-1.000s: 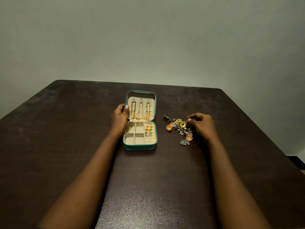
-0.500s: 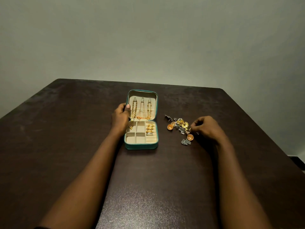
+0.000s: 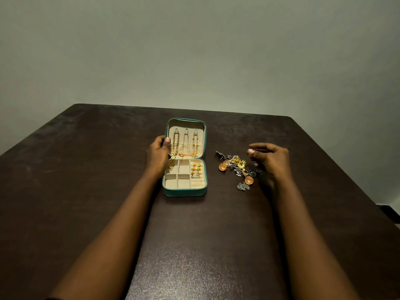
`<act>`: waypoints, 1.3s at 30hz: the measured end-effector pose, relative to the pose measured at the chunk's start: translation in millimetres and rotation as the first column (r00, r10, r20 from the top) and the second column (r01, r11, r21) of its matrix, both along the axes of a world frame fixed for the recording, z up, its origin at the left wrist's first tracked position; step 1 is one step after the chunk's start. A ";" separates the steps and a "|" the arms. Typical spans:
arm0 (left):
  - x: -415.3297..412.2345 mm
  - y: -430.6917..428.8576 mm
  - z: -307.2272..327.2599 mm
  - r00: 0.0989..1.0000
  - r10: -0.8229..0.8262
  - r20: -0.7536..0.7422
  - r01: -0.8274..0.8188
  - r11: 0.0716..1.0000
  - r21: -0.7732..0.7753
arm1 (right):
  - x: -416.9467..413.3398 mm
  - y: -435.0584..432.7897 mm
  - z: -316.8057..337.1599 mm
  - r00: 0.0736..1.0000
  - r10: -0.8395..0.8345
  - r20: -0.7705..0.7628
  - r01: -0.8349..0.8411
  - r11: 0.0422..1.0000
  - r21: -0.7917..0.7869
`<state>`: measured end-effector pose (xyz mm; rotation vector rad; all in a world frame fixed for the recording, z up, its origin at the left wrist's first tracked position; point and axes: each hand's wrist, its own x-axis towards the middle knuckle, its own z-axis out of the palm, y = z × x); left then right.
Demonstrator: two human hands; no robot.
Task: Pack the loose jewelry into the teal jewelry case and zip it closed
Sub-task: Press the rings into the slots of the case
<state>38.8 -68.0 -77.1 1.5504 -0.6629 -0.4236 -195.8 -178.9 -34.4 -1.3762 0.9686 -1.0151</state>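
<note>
we're lifting our right hand [image 3: 268, 158] off the loose jewelry [image 3: 237, 168], fingers curled, can't tell if pinching a piece; prob next item. left hand [image 3: 157, 156] is gripping the open teal case [image 3: 184, 192], mid-table nr far edge.

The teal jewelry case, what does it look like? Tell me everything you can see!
The teal jewelry case is a small box with rounded corners, lying open on the dark table. Inside looks like soft cream fabric. The lid holds three gold chains on hooks; one trails into the base. The base has small compartments and a row of rings on its right side. The left hand grips its left edge at the hinge.
</note>
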 end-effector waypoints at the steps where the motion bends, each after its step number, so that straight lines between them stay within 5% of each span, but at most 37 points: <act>1: 0.5 -0.1 -0.4 1.000 -0.001 0.001 0.001 1.000 0.001 | 3.1 3.9 0.2 0.998 0.013 0.054 -0.015 0.999 0.040; 17: 2.8 -2.2 -3.2 1.000 0.006 0.007 -0.006 1.000 -0.016 | 33.1 31.9 5.0 0.872 0.088 0.482 -0.347 0.805 0.481; 29: 4.5 -2.4 -2.4 1.000 -0.007 0.004 0.007 1.000 -0.002 | 35.6 49.0 10.4 0.863 0.286 0.415 -0.435 0.840 0.325; 39: 2.5 -1.5 -0.5 1.000 -0.003 0.007 0.003 1.000 0.004 | 44.8 65.2 10.3 0.826 0.302 0.475 -0.499 0.785 0.368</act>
